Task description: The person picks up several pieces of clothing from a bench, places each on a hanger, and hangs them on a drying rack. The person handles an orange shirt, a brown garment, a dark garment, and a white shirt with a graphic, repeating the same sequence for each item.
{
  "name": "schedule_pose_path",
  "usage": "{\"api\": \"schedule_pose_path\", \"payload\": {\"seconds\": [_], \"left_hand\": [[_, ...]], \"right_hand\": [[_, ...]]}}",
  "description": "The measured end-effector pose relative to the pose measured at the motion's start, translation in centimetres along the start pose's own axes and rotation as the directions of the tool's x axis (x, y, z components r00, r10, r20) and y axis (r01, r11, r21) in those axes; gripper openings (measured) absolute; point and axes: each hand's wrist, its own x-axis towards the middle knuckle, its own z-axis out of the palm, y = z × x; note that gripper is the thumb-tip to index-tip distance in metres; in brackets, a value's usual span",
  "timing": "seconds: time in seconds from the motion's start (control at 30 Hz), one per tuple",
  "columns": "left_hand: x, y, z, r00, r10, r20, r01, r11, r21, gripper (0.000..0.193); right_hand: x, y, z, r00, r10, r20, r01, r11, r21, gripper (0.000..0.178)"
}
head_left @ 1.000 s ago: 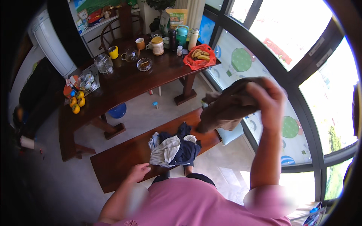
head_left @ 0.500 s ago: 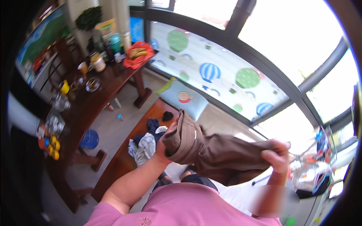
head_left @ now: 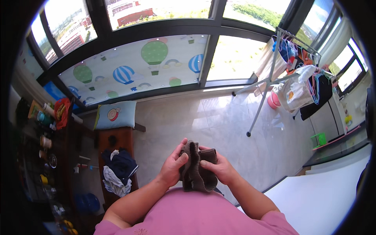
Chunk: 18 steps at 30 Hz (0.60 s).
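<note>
A brown garment (head_left: 198, 172) with a gathered, elastic-looking band hangs bunched in front of my pink shirt. My left hand (head_left: 172, 166) grips its left side, thumb on the near face and fingers behind. On the other side my right hand (head_left: 221, 169) pinches the band between thumb and fingers. The two hands are close together, with the cloth's folds between them. Its lower part is hidden against my body, so I cannot tell what kind of garment it is.
Left of me a wooden bench (head_left: 113, 138) bears dark and grey clothes (head_left: 119, 172) and a light-blue cushion (head_left: 115, 115). Beyond it stands a dark table crowded with jars. A metal drying rack (head_left: 270, 78) with hangers stands at right, near a pink bucket (head_left: 273, 101) and a white surface (head_left: 313, 199).
My view has swung right toward the drying rack. My hands have come together, and the brown garment, stretched sideways before, is now gathered close to my body.
</note>
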Motion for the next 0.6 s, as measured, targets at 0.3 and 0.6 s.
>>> {"api": "schedule_pose_path", "payload": {"seconds": [0.3, 0.6], "left_hand": [[13.7, -8.2, 10.0, 0.973, -0.217, -0.077, 0.165, 0.421, 0.892, 0.049], [25.4, -16.1, 10.0, 0.984, -0.170, -0.055, 0.179, 0.914, 0.364, 0.019]], "right_hand": [[-8.1, -2.7, -16.1, 0.959, -0.125, -0.253, 0.168, 0.973, 0.158, 0.046], [-14.8, -4.2, -31.9, 0.426, 0.092, -0.900, 0.677, 0.628, 0.384, 0.053]]}}
